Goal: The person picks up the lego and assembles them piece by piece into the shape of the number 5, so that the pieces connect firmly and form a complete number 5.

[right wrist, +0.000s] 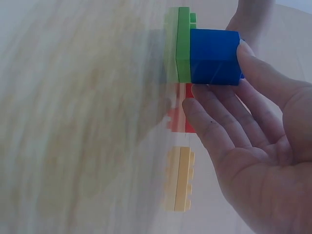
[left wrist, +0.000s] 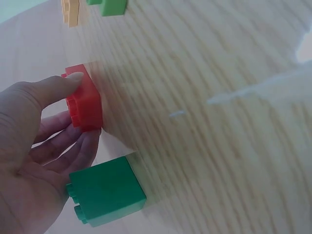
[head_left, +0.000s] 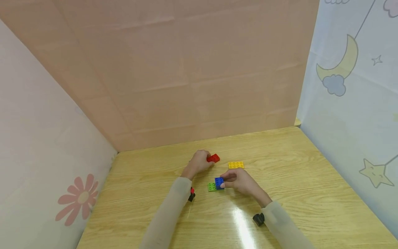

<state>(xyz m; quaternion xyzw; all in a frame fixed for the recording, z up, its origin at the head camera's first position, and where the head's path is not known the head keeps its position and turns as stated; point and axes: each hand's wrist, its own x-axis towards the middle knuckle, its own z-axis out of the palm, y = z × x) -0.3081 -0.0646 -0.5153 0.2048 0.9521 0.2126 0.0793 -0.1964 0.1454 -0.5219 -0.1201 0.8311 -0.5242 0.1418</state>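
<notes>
Two hands at work on the wood-grain table (head_left: 140,186), and here's the left hand (head_left: 200,163) out on the far side, pinching a red plastic studded brick (head_left: 214,158) between thumb and fingers! Studs face up on that one; whether it rests on the table or sits just above it, I cannot tell.

Over to the right hand (head_left: 240,181), nearer the person, and it too has a pinch on: thumb on one side, fingertips on the other, gripping a blue plastic block-shaped brick (head_left: 219,183). That blue brick stands upright on the right-hand part of a flat light-green studded plastic plate (head_left: 211,187), its underside against the studs; how firmly it is seated, the views do not show. The plate's left-hand studs are in plain sight.

Just beyond the right hand lies a flat yellow studded plastic plate (head_left: 236,165), studs up, to the right of the red brick and apart from it. And look at the left wrist view: a tall dark-green plastic brick (left wrist: 107,192) stands right beside the left hand's fingers, studs uppermost!

Pale long sleeves (head_left: 172,207) on both arms, a peach-coloured cloth (head_left: 186,76) behind, and a bright streak of glare on the near tabletop.
</notes>
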